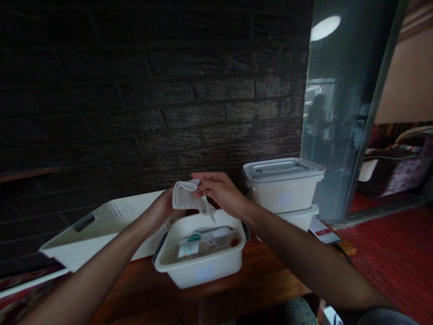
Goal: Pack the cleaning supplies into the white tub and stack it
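Both my hands hold a small white cloth (185, 195) up in front of me, above an open white plastic box (203, 269). My right hand (219, 188) pinches the cloth's top edge from the right. Behind the cloth, my left hand (164, 205) grips its left side, with the fingers mostly hidden. A strip of the cloth hangs down toward the box. Inside the box lie clear bottles with pale and green labels (203, 241). The box rests on a brown wooden table (237, 289).
A white perforated basket (101, 225) lies to the left on the table. Two stacked white lidded boxes (283, 185) stand to the right, with a card (323, 231) beside them. A dark brick wall is behind; a glass panel and red floor are at right.
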A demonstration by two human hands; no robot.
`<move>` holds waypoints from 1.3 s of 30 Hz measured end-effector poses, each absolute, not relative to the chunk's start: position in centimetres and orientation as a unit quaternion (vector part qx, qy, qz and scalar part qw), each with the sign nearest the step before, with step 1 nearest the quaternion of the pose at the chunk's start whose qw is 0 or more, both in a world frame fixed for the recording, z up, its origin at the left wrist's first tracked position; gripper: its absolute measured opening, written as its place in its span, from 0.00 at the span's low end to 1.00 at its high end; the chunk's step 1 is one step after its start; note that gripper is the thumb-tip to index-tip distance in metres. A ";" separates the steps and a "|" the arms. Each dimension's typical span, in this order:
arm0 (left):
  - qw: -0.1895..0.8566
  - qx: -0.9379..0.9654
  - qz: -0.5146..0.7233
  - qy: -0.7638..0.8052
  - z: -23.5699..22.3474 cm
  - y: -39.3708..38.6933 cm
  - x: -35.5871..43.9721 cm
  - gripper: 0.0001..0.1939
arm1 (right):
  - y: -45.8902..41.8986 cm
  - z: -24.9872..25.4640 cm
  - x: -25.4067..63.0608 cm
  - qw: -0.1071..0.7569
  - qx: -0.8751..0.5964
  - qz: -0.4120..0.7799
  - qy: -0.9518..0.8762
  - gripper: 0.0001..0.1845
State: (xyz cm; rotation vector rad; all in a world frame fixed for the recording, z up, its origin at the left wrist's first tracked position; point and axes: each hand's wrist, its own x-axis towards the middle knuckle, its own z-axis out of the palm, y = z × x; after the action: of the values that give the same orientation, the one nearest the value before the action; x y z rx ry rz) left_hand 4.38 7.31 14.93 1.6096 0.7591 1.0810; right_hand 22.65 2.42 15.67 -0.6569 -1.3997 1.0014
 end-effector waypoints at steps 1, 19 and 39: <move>0.499 0.670 0.464 0.295 15.1 6.5 4.1 0.24 | 2.6 15.7 22.8 0.601 -0.284 0.431 -0.610 0.24; 0.199 0.760 0.564 0.255 17.0 3.4 5.4 0.13 | 2.3 18.3 24.8 0.603 -0.292 0.350 -0.654 0.19; 0.334 0.777 0.495 0.200 22.3 4.1 3.8 0.14 | 2.6 20.7 26.1 0.556 -0.342 0.119 -0.748 0.27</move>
State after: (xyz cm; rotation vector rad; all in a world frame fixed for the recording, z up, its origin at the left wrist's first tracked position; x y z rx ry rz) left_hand 3.76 4.12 22.27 2.0284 0.5212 1.2924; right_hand 26.08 2.59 20.73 -0.8065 -1.7669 0.2800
